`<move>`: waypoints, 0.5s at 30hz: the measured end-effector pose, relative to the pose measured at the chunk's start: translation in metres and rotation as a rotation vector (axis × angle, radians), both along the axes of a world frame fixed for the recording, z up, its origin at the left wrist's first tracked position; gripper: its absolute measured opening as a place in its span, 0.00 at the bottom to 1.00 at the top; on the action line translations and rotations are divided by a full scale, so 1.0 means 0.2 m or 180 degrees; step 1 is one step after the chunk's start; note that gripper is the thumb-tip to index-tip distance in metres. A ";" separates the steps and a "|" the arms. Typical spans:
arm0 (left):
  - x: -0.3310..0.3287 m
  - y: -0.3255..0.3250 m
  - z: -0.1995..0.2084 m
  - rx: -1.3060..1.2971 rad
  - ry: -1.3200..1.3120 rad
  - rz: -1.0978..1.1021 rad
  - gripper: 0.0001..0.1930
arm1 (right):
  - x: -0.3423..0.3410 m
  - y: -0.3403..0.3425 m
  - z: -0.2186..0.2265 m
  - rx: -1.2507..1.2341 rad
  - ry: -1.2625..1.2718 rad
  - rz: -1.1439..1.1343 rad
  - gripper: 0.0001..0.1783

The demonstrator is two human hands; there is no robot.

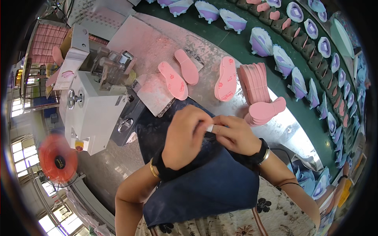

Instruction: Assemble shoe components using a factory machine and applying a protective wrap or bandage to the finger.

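Over the dark blue apron (204, 196), my two hands meet at their fingertips. My left hand (185, 135) is closed, its curled fingers slightly blurred. My right hand (238, 135) is also closed, with its bent fingers pointing toward the left one. Between them shows a small white strip (210, 128) at a right fingertip; whether it is wrapped on the finger or pinched is unclear. Beyond the hands lie pink insoles: one (173, 81) and another (186, 67) on a pink-dusted board, a printed one (226, 79) on the metal table, and a banded stack (255, 83).
More pink insoles (266, 111) lie in front of the stack. A white machine (94, 112) stands at left, near an orange fan (58, 159). Along the right curves a green conveyor (271, 74) carrying purple-and-blue shoe uppers (261, 42) and dark moulds. A person's arm (341, 183) shows at far right.
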State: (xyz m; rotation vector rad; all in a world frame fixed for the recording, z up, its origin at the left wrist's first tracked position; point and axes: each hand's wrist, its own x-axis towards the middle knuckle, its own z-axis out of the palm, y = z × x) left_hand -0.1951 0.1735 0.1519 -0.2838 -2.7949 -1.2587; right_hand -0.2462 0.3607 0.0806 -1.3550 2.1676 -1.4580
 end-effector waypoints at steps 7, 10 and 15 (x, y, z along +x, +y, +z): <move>0.04 -0.15 -0.04 0.1647 -0.0542 0.1121 0.09 | 0.01 0.01 0.04 -0.0276 -0.1596 -0.0103 0.24; 0.08 -0.14 -0.06 0.1733 -0.1124 0.1217 0.12 | 0.00 0.02 0.08 -0.0835 -0.3345 0.0170 0.26; 0.07 -0.10 -0.07 0.0847 -0.1831 0.0793 0.13 | -0.05 0.06 0.05 -0.1118 -0.4221 0.0540 0.29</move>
